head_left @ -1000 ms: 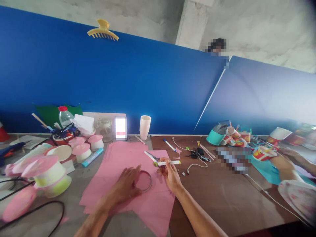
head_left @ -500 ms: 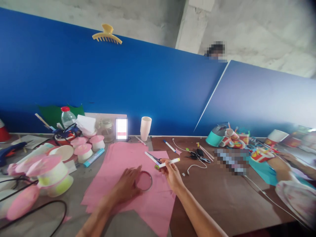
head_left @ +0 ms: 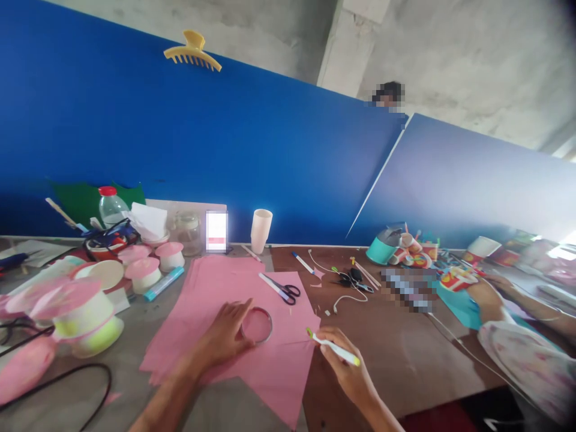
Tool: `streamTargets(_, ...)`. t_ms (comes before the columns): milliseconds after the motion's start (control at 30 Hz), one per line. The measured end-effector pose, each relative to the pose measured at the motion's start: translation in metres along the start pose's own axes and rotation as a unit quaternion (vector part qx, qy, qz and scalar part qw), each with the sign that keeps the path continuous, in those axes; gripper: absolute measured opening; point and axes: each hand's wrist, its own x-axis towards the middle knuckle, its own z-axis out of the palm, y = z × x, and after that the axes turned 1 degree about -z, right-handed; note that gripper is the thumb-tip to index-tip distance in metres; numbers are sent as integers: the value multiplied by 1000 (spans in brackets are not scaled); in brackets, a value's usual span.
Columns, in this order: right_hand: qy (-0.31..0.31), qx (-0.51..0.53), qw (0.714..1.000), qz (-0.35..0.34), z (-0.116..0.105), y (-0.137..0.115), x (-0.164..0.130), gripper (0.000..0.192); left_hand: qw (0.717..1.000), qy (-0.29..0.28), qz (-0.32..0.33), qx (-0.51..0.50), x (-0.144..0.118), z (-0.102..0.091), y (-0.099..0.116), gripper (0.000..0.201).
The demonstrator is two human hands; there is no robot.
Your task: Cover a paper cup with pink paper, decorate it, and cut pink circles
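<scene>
My left hand (head_left: 224,339) presses down on a thin metal ring (head_left: 257,324) that lies flat on a large pink paper sheet (head_left: 234,324). My right hand (head_left: 342,367) grips a white marker (head_left: 333,348) with green ends, its tip at the sheet's right edge, just right of the ring. Scissors (head_left: 279,288) lie shut on the far part of the pink sheet, beyond the ring.
Pink-topped cups (head_left: 143,273), a blue glue stick (head_left: 162,284), a bottle (head_left: 109,207) and a white cup (head_left: 261,231) crowd the left and back. Cables (head_left: 346,294) and pens lie on the brown table. Another person's arm (head_left: 517,300) works at the right among printed cups (head_left: 459,279).
My right hand dropped from above the scissors toward me and to the right, bringing the marker's tip down to the paper's edge. My left hand stays on the ring.
</scene>
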Motion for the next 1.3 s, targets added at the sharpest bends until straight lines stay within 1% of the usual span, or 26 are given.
streamTargets(67,-15,-70,997,-29,-8,5,-13,22,1000,-5,6,2,1,2,-4,87)
streamTargets(133,-38,-136,988,-68,-14,8,-22,20,1000,-9,2,3,1,4,-7,87)
streamTargets(233,-57,-202,971,-112,-17,12,-29,26,1000,-1,-4,3,0,7,-10,86)
streamTargets(300,-40,-229,964,-132,-17,16,-32,27,1000,12,-1,1,-1,10,-12,85)
streamTargets(433,36,-284,943,-170,-17,22,-32,25,1000,15,12,1,-1,12,-15,86)
streamTargets(467,44,-293,939,-174,-17,22,-30,28,1000,15,15,3,0,12,-16,86)
streamTargets(500,40,-299,938,-172,-16,21,-28,33,1000,16,17,5,0,12,-15,86)
streamTargets(533,24,-303,938,-165,-15,19,-25,38,1000,17,16,8,1,12,-15,85)
streamTargets(600,-40,-316,938,-134,-11,14,-17,46,1000,16,10,14,2,11,-14,85)
streamTargets(700,-139,-359,919,-83,1,8,-5,55,1000,7,10,20,2,11,-14,88)
streamTargets(767,-182,-381,905,-55,9,7,2,52,999,12,24,20,1,11,-15,91)
streamTargets(833,-212,-392,894,-37,15,8,9,44,999,22,38,22,1,12,-17,92)
streamTargets(900,-221,-387,894,-35,15,10,13,36,998,27,44,25,2,12,-18,92)
streamTargets(933,-216,-377,900,-36,13,12,14,34,998,28,45,27,2,13,-19,92)
streamTargets(1000,-179,-345,921,-26,5,19,14,30,998,30,48,29,3,13,-19,91)
streamTargets(1033,-152,-326,933,-9,-2,23,13,29,998,31,48,29,3,14,-19,89)
streamTargets(1100,-85,-284,954,50,-20,33,11,26,998,30,41,27,3,14,-18,86)
streamTargets(1133,-67,-269,956,94,-31,38,10,25,999,27,35,25,3,14,-18,86)
streamTargets(1167,-71,-257,953,142,-42,44,9,25,999,25,30,23,3,14,-17,86)
streamTargets(1233,-112,-249,938,216,-63,54,7,22,999,26,23,16,3,14,-16,85)
streamTargets(1300,-139,-275,917,252,-81,61,5,21,999,33,20,6,2,14,-15,83)
